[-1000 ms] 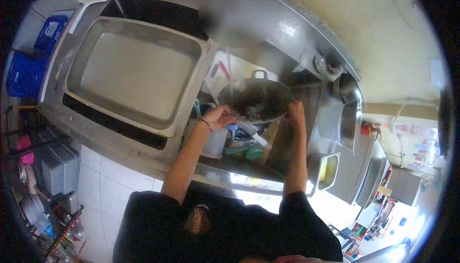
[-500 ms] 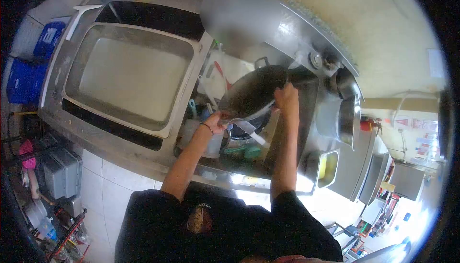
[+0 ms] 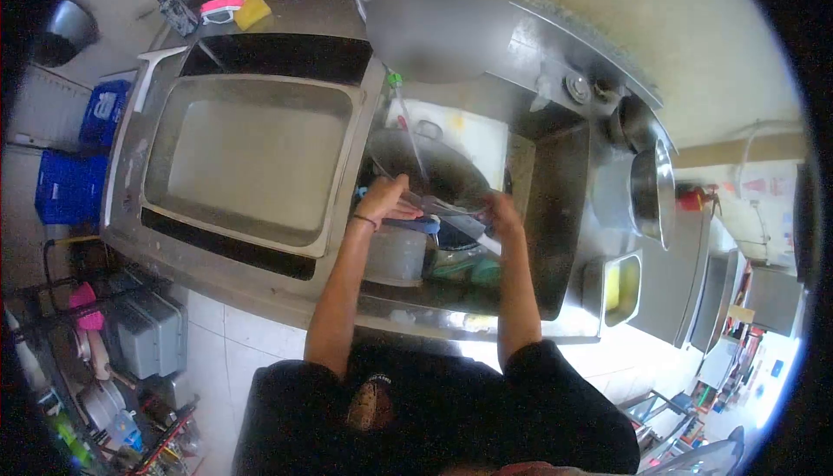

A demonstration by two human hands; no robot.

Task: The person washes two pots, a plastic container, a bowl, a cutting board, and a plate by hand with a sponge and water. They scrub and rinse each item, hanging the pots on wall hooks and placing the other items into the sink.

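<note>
A dark round pan (image 3: 451,177) is tilted in the right-hand sink basin, with a loop handle (image 3: 429,129) on its far side. My left hand (image 3: 386,201) grips its near left rim. My right hand (image 3: 503,216) is closed on its right rim. A thin pale stream or hose runs from a green-tipped spout (image 3: 396,80) down to the pan. Under and beside the pan lie a cloudy plastic container (image 3: 395,255), a pale-handled utensil (image 3: 475,231) and green items (image 3: 460,266). A white board (image 3: 473,133) stands behind the pan.
To the left, a metal tray (image 3: 247,164) of cloudy water fills the other basin. A yellow sponge (image 3: 252,12) and a pink-topped brush (image 3: 221,9) lie on the back ledge. Metal pots (image 3: 651,190) and a small steel pan (image 3: 622,289) stand on the right counter.
The pan has moved lower left and turned, its inside now facing more toward the spout. Both hands stay on its rim and moved with it. The whole view has shifted slightly.
</note>
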